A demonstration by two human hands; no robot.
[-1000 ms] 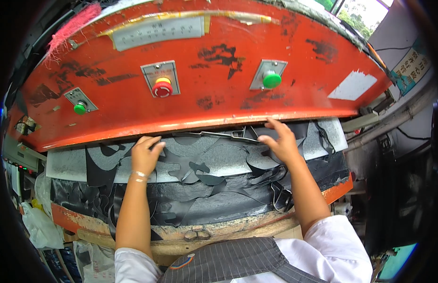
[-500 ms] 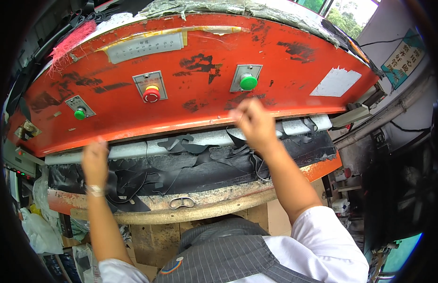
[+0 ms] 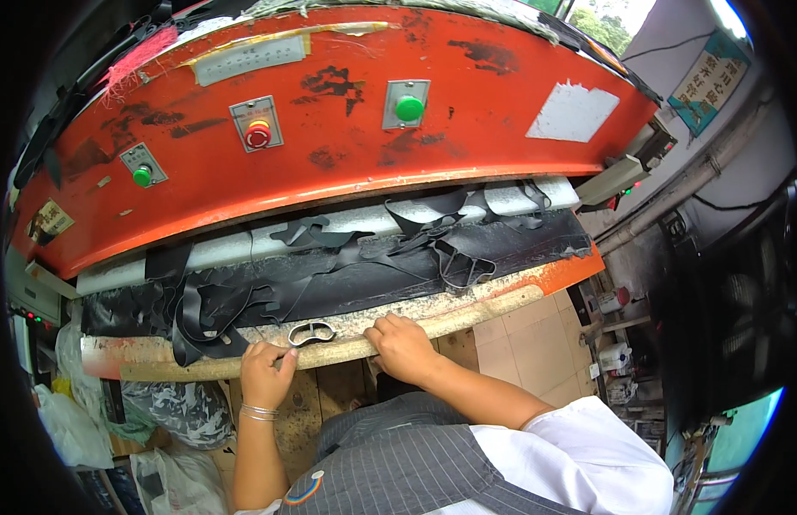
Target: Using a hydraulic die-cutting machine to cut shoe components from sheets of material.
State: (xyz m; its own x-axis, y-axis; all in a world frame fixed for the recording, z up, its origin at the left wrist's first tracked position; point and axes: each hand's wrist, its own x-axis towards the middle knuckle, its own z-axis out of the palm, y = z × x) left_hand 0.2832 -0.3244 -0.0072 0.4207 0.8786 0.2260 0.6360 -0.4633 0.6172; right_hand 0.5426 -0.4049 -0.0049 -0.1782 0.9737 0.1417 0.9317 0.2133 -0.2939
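My left hand rests on the worn wooden front rail of a red press, thumb apart and fingertips over the rail. Farther right along the same rail lies my right hand, its bent fingers spread over the edge. Neither hand appears to hold anything loose. Between them, close to my left thumb, a small curved metal cutting die sits on the speckled ledge. A larger, roughly triangular dark cutting die stands on the black sheet material. Cut black scraps are heaped at the left of the sheet.
The red press front rises behind the bed, carrying a red button, a large green button and a smaller green button. A white board runs beneath it. Plastic bags sit at lower left.
Both hands have come down and back from near the press front to the front rail. The camera view has shifted; the triangular die, partly hidden before, now shows fully.
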